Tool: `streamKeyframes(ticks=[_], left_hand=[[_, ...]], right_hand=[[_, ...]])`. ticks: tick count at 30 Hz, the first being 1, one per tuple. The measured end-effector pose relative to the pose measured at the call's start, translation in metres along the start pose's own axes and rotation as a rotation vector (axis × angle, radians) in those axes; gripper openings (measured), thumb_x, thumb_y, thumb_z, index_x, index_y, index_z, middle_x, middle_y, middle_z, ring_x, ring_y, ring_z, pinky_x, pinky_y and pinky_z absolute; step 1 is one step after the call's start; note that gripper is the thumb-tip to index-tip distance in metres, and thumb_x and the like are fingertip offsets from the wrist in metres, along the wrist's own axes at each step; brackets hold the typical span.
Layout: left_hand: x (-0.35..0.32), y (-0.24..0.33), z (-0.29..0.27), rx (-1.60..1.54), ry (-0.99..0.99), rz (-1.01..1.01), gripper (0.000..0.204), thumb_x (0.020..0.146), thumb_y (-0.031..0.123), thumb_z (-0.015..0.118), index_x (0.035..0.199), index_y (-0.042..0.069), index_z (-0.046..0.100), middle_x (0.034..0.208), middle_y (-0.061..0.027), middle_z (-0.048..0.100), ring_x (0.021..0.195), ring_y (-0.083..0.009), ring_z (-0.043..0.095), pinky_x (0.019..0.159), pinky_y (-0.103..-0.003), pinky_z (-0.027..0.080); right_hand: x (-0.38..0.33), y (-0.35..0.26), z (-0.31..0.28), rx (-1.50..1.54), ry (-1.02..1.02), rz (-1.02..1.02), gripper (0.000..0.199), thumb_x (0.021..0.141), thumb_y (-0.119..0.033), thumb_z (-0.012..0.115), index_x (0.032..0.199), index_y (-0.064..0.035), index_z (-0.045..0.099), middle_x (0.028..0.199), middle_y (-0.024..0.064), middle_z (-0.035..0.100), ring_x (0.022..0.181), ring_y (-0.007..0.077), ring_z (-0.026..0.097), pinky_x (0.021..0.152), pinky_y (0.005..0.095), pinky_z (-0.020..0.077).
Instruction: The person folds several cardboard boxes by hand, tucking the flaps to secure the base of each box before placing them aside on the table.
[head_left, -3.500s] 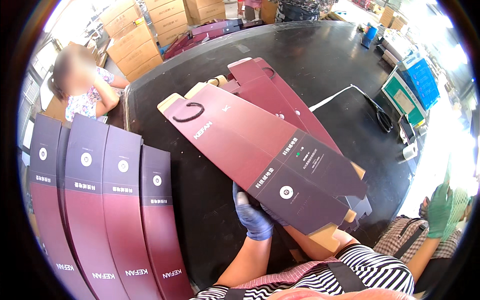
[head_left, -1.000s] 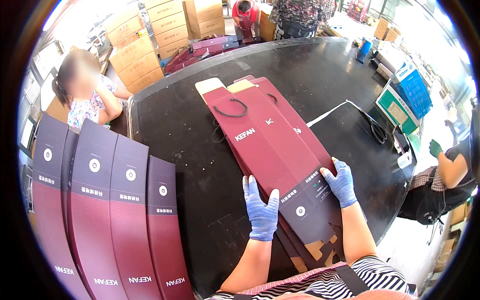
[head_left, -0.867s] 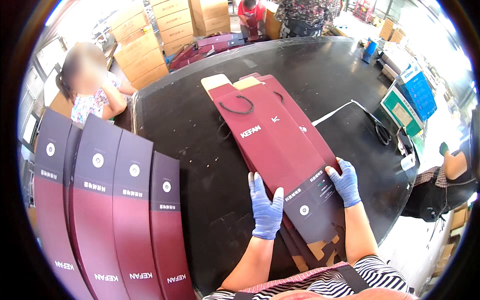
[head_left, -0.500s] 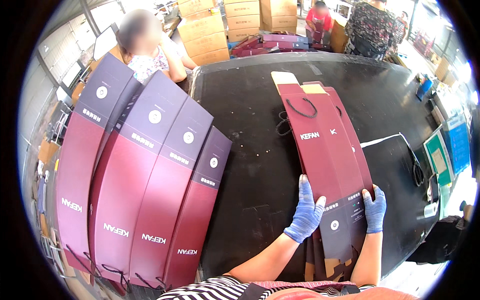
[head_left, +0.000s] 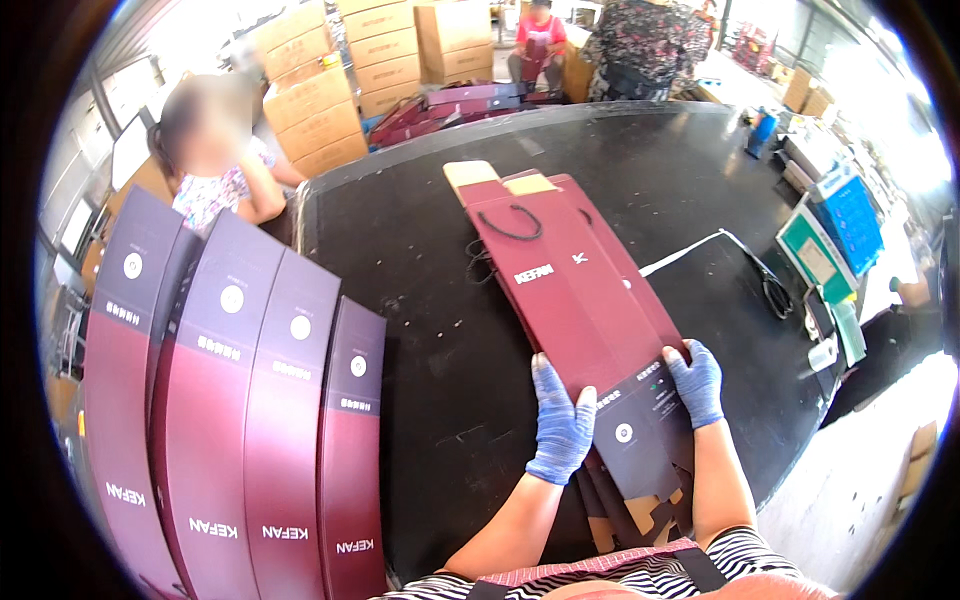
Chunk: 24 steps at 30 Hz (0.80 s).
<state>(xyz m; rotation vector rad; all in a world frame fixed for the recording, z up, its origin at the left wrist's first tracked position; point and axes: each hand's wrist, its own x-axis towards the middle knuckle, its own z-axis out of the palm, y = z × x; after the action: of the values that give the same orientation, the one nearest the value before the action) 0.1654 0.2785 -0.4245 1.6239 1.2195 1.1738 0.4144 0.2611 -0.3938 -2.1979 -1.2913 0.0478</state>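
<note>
Nearest the person, the flat maroon carton (head_left: 590,330) lies on top of a small stack on the black table (head_left: 420,330), its long axis running from the near edge away and slightly left, dark end toward the body. Both gloved hands sit at that near end: the left hand (head_left: 560,425) against the carton's left edge, fingers spread flat and curled over the rim, the right hand (head_left: 697,383) on its right edge, fingers bent over it. Neither is closed tight; they pinch the carton between them. The forearms come up from below, nearly parallel. Left of the carton stand upright boxes (head_left: 240,420).
</note>
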Motion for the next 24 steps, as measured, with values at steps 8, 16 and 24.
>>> streamKeyframes(ticks=[8, 16, 24], left_hand=[[-0.003, 0.016, -0.006, -0.091, -0.017, -0.069, 0.085, 0.101, 0.019, 0.059, 0.159, -0.013, 0.005, 0.167, -0.0343, 0.010, 0.156, -0.0455, 0.016, 0.129, -0.044, 0.015], [0.014, 0.036, -0.014, -0.416, 0.015, -0.210, 0.075, 0.091, 0.007, 0.046, 0.158, -0.013, 0.019, 0.167, -0.0245, 0.024, 0.153, -0.0354, 0.028, 0.128, -0.041, 0.019], [0.017, 0.051, -0.008, -0.292, 0.073, -0.167, 0.065, 0.105, 0.024, 0.056, 0.160, 0.000, 0.032, 0.157, -0.0198, 0.044, 0.135, -0.0273, 0.052, 0.113, -0.038, 0.043]], right_hand=[[-0.001, -0.019, -0.020, 0.096, -0.362, 0.216, 0.065, 0.090, -0.058, 0.071, 0.112, 0.0031, 0.073, 0.097, 0.0227, 0.076, 0.093, 0.0333, 0.074, 0.086, 0.0403, 0.0556], [-0.011, -0.042, -0.045, 0.332, -0.611, 0.214, 0.069, 0.091, -0.061, 0.069, 0.128, -0.0029, 0.070, 0.121, 0.0180, 0.074, 0.114, 0.0289, 0.070, 0.100, 0.0391, 0.0516], [0.007, -0.023, -0.076, 1.004, -0.874, 0.504, 0.060, 0.085, -0.032, 0.084, 0.131, 0.0003, 0.064, 0.112, 0.0121, 0.074, 0.101, 0.0194, 0.072, 0.094, 0.0355, 0.0573]])
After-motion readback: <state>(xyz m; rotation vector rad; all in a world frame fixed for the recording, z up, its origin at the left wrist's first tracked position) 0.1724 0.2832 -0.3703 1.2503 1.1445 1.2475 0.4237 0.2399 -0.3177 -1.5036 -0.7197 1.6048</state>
